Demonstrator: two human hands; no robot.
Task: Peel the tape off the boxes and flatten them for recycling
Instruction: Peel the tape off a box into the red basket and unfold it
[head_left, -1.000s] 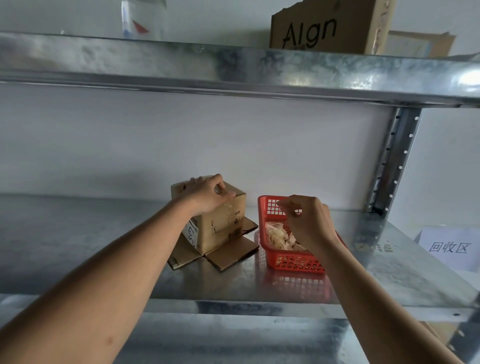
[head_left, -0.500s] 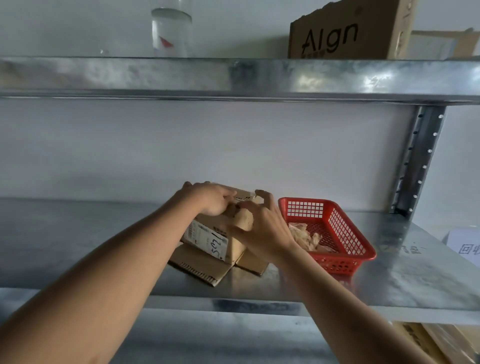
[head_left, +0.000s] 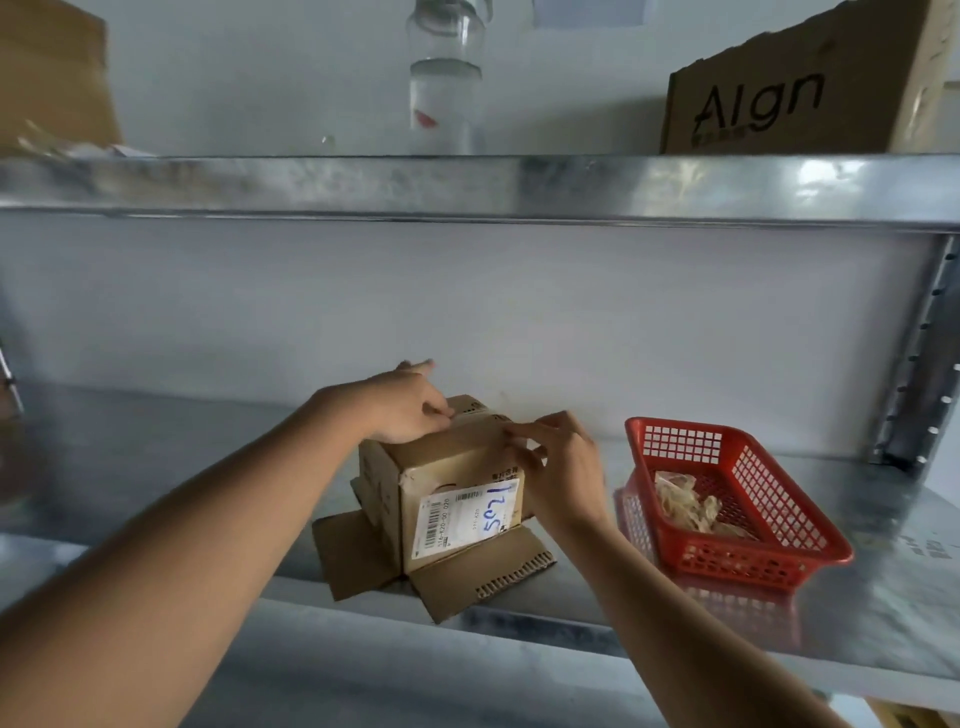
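Two bare forearms reach in from the bottom edge toward a small cardboard box standing on the metal shelf. Box sits near the shelf's front edge, its bottom flaps splayed out flat on the metal toward the camera. White shipping label on the near face, blue handwriting and barcodes on it. Right hand is at the box's top right corner, fingers curled, thumb and fingertips pinching at the top edge; whether it has tape between them, cannot tell. Left hand lies over the top left of the box, fingers bent down onto the top surface, index finger stretched out toward the wall. Red plastic basket just right of the box, apart from it, with crumpled tape scraps inside. Grey wall behind. Upright post with holes at far right. Upper shelf above carries a clear bottle, a brown box printed "Algn" on the right, more cardboard far left.
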